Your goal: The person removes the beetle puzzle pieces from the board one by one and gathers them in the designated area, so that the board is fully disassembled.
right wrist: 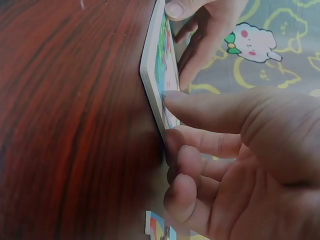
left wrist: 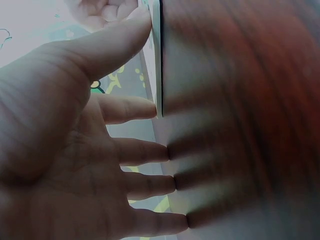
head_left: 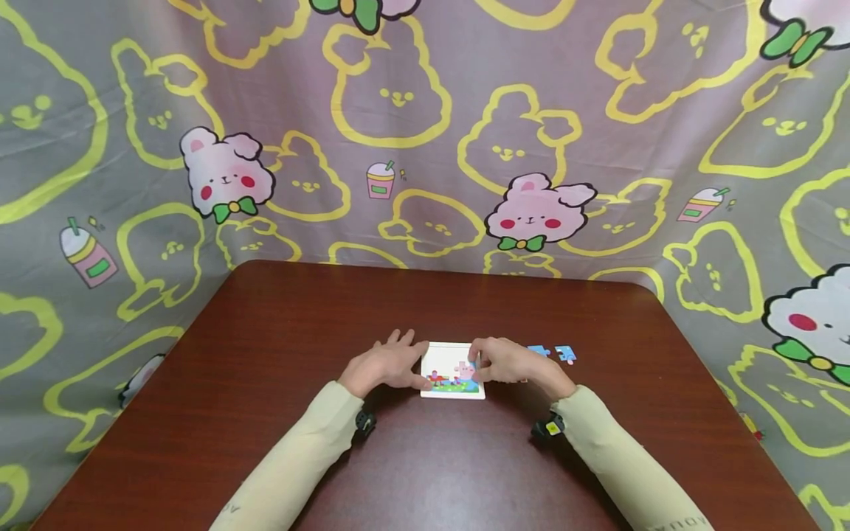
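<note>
A small white-framed jigsaw puzzle board lies on the table, its lower part filled with a cartoon pig, grass and red shapes. The upper left area inside the frame is plain white. My left hand is at the board's left side: the thumb rests on the frame, the other fingers are spread straight, their tips down at the table and the far corner. At the right side my right hand has its thumb and curled index finger around a blue puzzle piece, partly hidden by the fingers, over the board's right edge.
Loose blue puzzle pieces lie right of the board, beyond the right hand, some partly covered by it. The dark red-brown table has rounded far corners. A patterned curtain hangs around its back and sides.
</note>
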`<state>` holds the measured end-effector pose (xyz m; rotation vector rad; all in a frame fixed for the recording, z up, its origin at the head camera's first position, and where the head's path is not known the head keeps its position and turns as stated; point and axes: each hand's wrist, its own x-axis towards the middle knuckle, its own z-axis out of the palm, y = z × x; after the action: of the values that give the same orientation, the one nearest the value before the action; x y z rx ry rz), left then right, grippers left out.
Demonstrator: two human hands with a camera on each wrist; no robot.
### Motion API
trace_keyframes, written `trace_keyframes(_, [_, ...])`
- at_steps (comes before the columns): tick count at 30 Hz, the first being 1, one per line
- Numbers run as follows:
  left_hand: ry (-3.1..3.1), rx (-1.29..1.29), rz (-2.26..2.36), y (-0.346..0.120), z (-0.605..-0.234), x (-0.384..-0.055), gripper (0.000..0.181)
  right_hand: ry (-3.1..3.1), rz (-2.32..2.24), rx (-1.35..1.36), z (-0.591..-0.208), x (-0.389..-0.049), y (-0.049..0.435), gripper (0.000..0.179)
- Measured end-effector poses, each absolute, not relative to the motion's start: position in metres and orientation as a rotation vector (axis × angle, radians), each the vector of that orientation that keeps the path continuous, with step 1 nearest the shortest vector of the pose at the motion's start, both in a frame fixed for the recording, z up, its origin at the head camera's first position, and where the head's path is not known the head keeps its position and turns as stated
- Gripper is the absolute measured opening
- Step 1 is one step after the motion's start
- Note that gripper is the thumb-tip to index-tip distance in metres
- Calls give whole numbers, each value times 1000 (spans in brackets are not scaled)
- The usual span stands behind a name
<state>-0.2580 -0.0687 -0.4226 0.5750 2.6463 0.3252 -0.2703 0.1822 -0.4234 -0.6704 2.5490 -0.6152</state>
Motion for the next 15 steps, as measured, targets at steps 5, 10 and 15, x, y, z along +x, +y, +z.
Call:
trace_keyframes(5, [2649,565,327,-68,-422,-258,84,2564,-607,-701,-426,-271,182,27])
trace_keyframes(10, [2653,553,330,-68,-422,-257,84,2595,-621,-709,-427,-271,181,28])
trace_keyframes(15, [2657,553,322,-66,-422,-259,84,2652,-618,-761,-428,-272,179,25])
